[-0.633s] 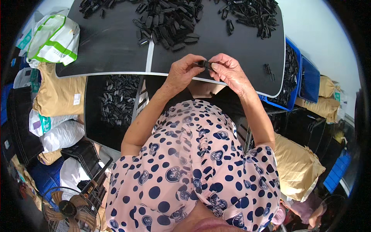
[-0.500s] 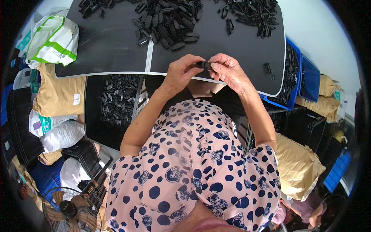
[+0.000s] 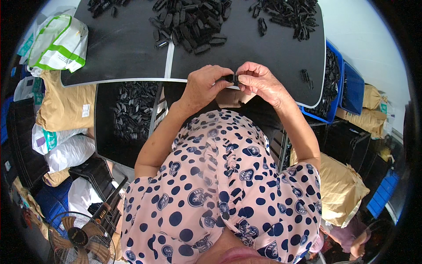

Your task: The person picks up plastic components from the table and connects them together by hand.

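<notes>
Just over the near edge of the black table (image 3: 127, 61), my left hand (image 3: 205, 84) and my right hand (image 3: 262, 83) meet at a small black plastic part (image 3: 233, 79). Each hand is closed, pinching the part between thumb and fingers. The fingertips cover much of it, so its exact kind does not show. A large heap of similar black parts (image 3: 189, 26) lies further back on the table, and a second heap (image 3: 290, 17) lies at the back right. Two loose parts (image 3: 307, 79) rest to the right of my right hand.
Below the table's left side is a black tray (image 3: 105, 141) holding many black parts. A blue crate (image 3: 330, 115) with more parts stands at the right edge. A white-and-green bag (image 3: 61, 42) sits on the left corner. Brown sacks (image 3: 66, 103) and a fan (image 3: 79, 237) are at the left.
Both hands have shifted slightly downward with the black part, toward the table's near edge. My right fingers have moved a little on it.
</notes>
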Tool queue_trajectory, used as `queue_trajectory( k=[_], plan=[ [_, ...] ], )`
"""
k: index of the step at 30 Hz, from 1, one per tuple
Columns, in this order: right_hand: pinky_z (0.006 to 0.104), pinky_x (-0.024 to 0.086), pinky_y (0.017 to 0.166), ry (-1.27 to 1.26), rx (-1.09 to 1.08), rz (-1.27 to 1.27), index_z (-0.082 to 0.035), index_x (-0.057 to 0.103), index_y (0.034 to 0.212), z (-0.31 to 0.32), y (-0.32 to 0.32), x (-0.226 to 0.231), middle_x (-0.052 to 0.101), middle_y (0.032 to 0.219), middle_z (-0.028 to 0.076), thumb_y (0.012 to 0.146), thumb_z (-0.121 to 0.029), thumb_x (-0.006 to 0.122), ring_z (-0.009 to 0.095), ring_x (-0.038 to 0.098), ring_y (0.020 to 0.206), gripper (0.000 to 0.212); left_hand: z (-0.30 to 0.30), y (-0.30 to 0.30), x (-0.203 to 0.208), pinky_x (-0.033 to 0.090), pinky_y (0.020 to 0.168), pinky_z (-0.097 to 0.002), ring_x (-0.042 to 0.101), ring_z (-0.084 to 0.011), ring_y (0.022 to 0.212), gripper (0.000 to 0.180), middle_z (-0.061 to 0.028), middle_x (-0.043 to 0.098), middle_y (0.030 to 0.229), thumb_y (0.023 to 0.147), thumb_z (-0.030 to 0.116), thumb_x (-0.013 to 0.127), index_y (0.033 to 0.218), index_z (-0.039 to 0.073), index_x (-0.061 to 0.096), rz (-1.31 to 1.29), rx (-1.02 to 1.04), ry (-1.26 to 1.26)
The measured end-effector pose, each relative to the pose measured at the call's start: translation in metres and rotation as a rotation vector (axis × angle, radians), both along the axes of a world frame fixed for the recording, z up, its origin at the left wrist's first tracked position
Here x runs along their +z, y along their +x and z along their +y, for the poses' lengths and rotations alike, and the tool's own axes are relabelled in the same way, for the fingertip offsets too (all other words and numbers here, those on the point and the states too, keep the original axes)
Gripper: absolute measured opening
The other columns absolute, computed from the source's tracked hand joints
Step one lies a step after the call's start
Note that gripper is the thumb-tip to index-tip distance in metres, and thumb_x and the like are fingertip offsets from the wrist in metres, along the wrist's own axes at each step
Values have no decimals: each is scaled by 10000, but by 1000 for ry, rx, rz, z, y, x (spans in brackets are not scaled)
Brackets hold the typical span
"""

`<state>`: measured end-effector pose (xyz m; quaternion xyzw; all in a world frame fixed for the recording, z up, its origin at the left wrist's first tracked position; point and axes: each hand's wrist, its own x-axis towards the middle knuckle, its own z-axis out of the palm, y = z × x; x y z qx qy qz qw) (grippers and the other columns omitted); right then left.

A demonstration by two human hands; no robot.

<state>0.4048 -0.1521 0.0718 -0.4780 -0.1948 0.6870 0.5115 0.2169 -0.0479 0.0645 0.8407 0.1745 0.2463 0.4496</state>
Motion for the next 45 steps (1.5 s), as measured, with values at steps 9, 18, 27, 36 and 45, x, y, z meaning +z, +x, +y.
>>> queue_trajectory(
  k=[9, 18, 27, 36, 45],
  plan=[
    [204, 449, 505, -63, 227, -228, -50, 588, 924, 0, 2, 2, 605, 781, 24, 806, -225, 716, 106, 603, 657, 246, -9, -1, 3, 490, 669, -303, 613, -248, 733, 246, -108, 636, 814, 714, 50, 711, 941, 7, 624, -40, -2, 62],
    [243, 501, 560, 5, 300, 121, -52, 475, 1192, 2, -24, 12, 585, 1008, 125, 832, -616, 515, 229, 639, 799, 671, -15, 2, -3, 460, 777, -234, 569, -118, 887, 186, -41, 581, 1024, 817, 63, 647, 998, 24, 627, -271, 105, -716],
    [239, 455, 495, 79, 139, 414, -93, 492, 1126, -3, -52, -23, 563, 1015, 82, 911, -474, 494, 207, 605, 823, 437, -16, -4, -13, 487, 681, -193, 556, -52, 751, 206, -29, 629, 1016, 897, 137, 592, 1085, 55, 600, -214, 81, -1322],
    [241, 477, 551, -85, 94, 135, -55, 509, 1074, 1, -56, -20, 589, 917, 67, 909, -434, 526, 170, 611, 758, 414, -13, -7, -18, 485, 561, -196, 549, -58, 687, 201, -51, 623, 1016, 936, 194, 526, 1055, 40, 578, -211, 74, -1173],
    [357, 498, 694, -50, -259, -1443, -6, 595, 1004, 65, 115, -62, 639, 841, 143, 767, -366, 705, 242, 633, 770, 444, 102, -44, -48, 484, 691, -394, 602, -251, 782, 96, -90, 580, 865, 864, 141, 558, 924, 65, 564, 22, 707, 208]
  ],
)
